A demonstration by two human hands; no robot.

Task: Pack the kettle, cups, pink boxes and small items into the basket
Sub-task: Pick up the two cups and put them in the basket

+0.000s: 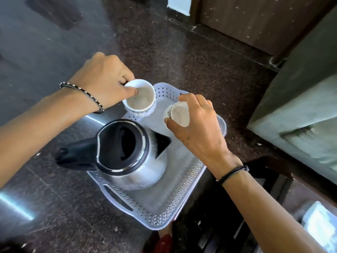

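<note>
A steel kettle [135, 156] with a black lid and handle stands upright in the near left part of a white perforated basket [184, 190]. My left hand [104, 79] grips the rim of a white cup [139, 98] over the basket's far left corner. My right hand [197, 125] holds a second white cup [179, 114], tilted, above the basket's far right side. No pink boxes or small items show.
The basket sits on a dark speckled stone floor [191, 57]. A dark wooden piece of furniture [264, 179] stands close at the right, a grey block with cloth [300, 106] lies beyond it, and a brown door [255, 19] is at the back.
</note>
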